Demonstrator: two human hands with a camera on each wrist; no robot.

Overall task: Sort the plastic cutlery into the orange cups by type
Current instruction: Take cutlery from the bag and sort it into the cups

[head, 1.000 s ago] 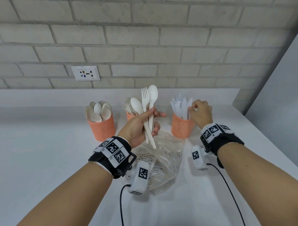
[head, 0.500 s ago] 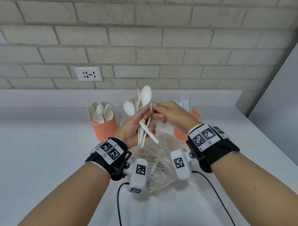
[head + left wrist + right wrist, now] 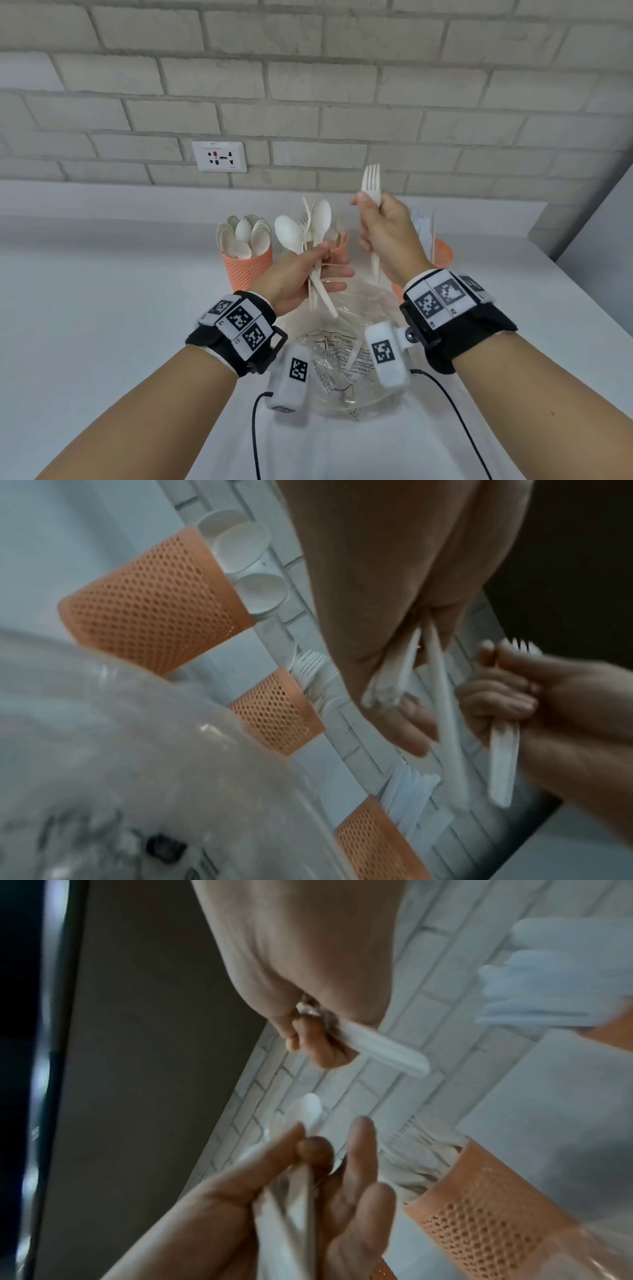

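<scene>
The fork stands tines-up in the right hand, whose fingers wrap its handle. To drop it well, I'd turn it handle-down over the middle cup, just beyond the left hand, where forks already stand. That hand pinches a small bunch of two spoons and a fork.

Black wristbands carry white coded tags, white camera pods, black cables.
</scene>
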